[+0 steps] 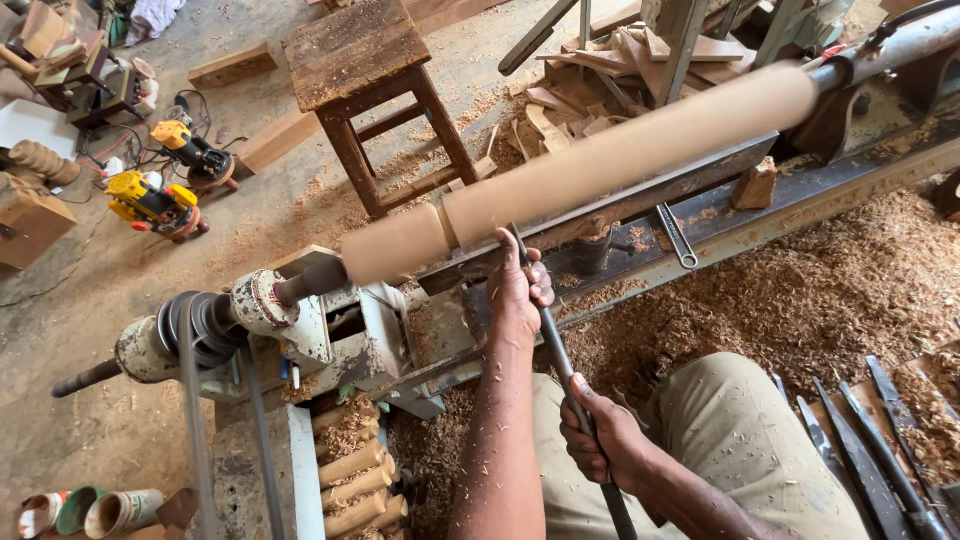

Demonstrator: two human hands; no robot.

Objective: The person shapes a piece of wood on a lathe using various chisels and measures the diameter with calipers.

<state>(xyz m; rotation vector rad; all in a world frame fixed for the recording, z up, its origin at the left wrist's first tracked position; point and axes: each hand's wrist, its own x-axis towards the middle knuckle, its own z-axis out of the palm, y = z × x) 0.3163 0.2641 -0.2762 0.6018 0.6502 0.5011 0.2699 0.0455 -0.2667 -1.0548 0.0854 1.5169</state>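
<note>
A long wooden blank (600,165) is being spun on the lathe (320,320), blurred with speed, and a groove is being cut near its headstock end. A chisel (555,350) is being held against it over the tool rest (600,210). The left hand (518,290) is being kept closed over the blade just behind the rest, fingers wrapped, while the right hand (605,440) is being kept clenched round the handle lower down. For a clean cut, the blade is best being pressed firmly onto the rest and fed slowly, with the handle being kept low and steady. Shavings (800,290) are being piled thickly below the bed.
</note>
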